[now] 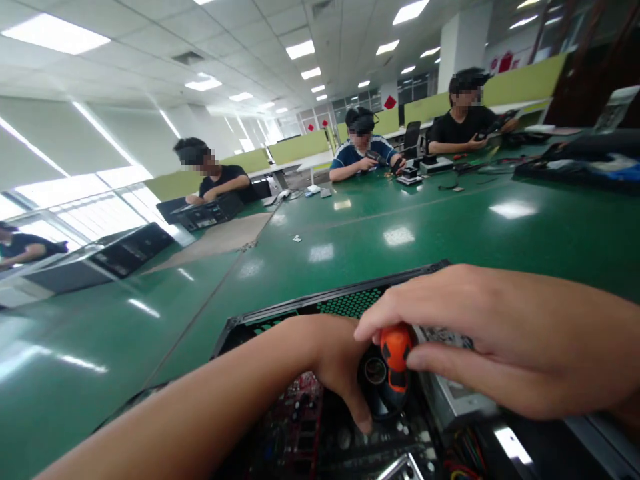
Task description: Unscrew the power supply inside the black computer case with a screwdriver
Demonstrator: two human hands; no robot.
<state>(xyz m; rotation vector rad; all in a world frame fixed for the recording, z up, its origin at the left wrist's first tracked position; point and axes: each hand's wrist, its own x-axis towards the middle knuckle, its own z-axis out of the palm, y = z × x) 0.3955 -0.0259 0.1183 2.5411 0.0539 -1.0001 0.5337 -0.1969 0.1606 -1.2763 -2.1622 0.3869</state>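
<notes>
An open computer case (330, 293) lies before me, a red circuit board (303, 407) and a round black cooling fan (375, 371) inside it. My right hand (505, 340) comes in from the right and holds the orange-and-black handle of a screwdriver (397, 353) between thumb and fingers. The handle stands nearly upright over the fan's right side; its tip is hidden. My left hand (340, 360) curves round the fan's left side, thumb pointing down at the near edge. Its other fingers are out of sight behind the hand.
Coloured cables (465, 453) and a silver metal box (460, 393) are in the case's right part. Across the green table (450, 227) several people work on parts. A brown sheet (225, 240) and black computer cases (133, 250) lie at the left.
</notes>
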